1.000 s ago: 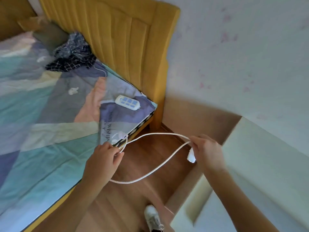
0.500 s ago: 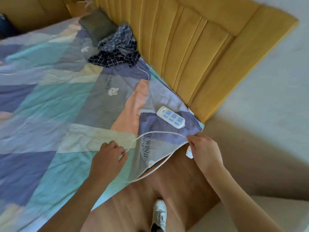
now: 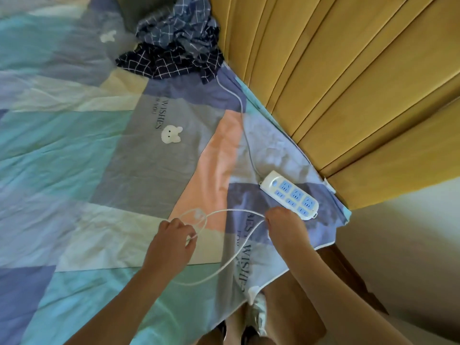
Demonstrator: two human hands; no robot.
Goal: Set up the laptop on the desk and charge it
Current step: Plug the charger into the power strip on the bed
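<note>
One head-worn camera looked steeply down from above the bed point(image 3: 74, 170) — close over both hands, its wide lens bending the yellow headboard point(image 3: 348, 83) at far right and catching a shoe point(image 3: 257, 317) near.

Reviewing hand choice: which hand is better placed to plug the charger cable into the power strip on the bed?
Right. The right hand grips the white cable right beside the power strip. The left hand pinches the cable's loop farther away.

The right hand point(image 3: 286, 227) hides whatever it grips on the white cable point(image 3: 224, 266). The power strip's cord point(image 3: 245, 128) vanishes under the checked cloth point(image 3: 174, 46).
</note>
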